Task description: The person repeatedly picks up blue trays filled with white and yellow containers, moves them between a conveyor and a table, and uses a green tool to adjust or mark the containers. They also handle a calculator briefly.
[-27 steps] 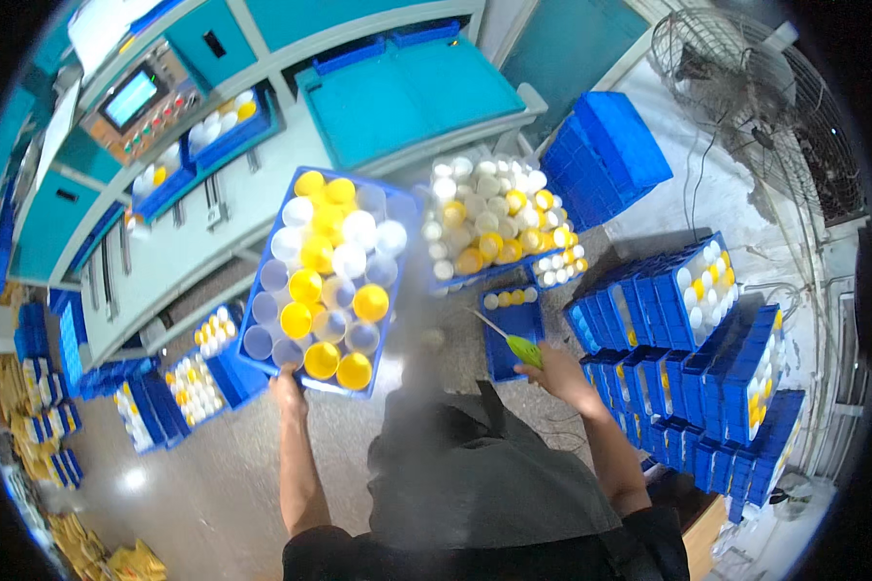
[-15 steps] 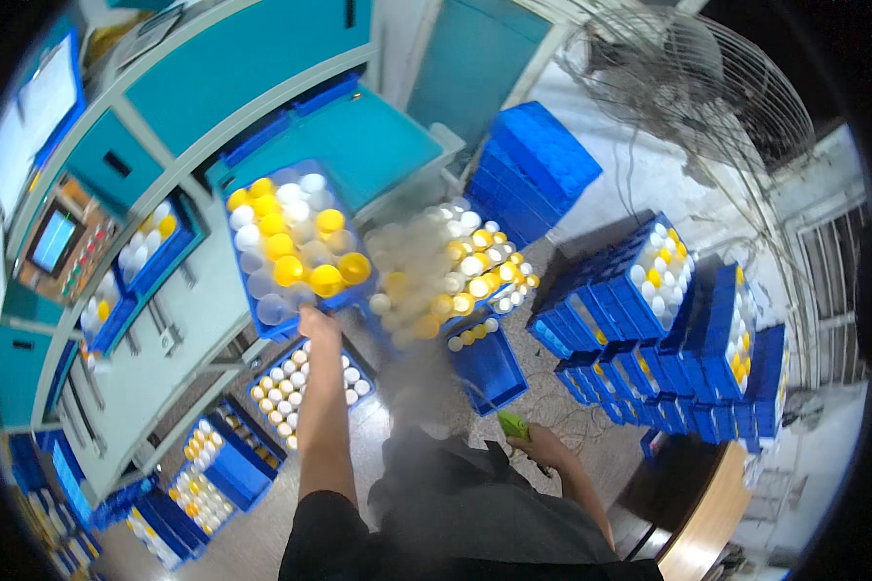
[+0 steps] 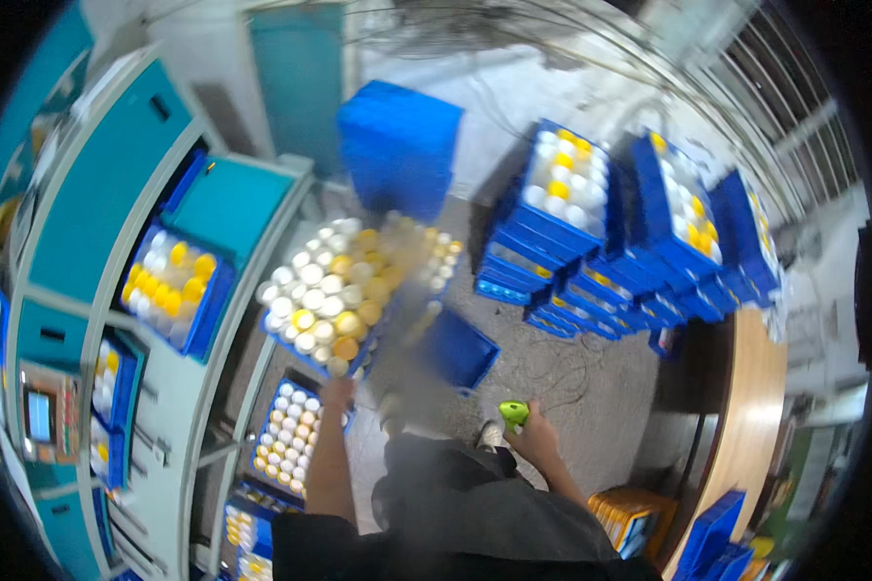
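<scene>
My left hand (image 3: 337, 391) reaches to the near edge of a blue crate (image 3: 298, 354) filled with white and yellow round-ended pieces (image 3: 312, 275). Motion blur smears its fingers, so whether they grip a piece or the rim cannot be made out. Low on the right, my right hand (image 3: 535, 438) is closed around a small bright green object (image 3: 513, 413), whose kind I cannot tell. A grey blur hides part of the middle, including the right side of the filled crate.
Another filled crate (image 3: 213, 312) rests on the teal machine (image 3: 247, 198) at left. Stacked blue crates (image 3: 550, 242) stand at right, near a wooden table (image 3: 746, 416). A blue stack (image 3: 397, 145) is at the back. A blue bin (image 3: 470, 351) and a lower filled crate (image 3: 289, 431) sit nearby.
The view has swung to the right. My left hand has left the crate by the machine and is now at the neighbouring filled crate. My right hand still holds the green object.
</scene>
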`<state>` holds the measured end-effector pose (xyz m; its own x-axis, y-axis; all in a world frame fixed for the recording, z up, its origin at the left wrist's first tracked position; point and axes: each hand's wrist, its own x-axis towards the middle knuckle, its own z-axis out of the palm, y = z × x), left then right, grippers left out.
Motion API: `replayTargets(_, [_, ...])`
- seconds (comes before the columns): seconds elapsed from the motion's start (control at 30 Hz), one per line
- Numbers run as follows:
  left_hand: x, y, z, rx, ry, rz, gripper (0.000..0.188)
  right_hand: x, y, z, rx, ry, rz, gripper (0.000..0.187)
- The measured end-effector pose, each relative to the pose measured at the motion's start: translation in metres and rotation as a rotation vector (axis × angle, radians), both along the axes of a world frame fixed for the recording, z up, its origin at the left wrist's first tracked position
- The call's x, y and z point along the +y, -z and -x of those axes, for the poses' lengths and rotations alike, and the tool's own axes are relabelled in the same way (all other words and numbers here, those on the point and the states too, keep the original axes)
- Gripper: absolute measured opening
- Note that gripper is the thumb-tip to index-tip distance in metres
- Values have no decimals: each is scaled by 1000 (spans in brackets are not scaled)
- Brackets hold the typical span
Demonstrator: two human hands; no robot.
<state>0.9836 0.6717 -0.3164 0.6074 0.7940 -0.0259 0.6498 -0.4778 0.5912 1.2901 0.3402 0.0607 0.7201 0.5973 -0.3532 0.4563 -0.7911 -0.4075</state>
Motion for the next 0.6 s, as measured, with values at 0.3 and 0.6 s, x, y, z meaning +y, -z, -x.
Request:
replayTargets(0.3, [-279, -23, -296, -168, 405, 1107, 37, -215, -4, -146, 571, 429, -316, 53])
replayTargets(0.6, [-357, -297, -620, -303, -66, 1529, 41, -448, 69, -236, 613, 457, -557, 26])
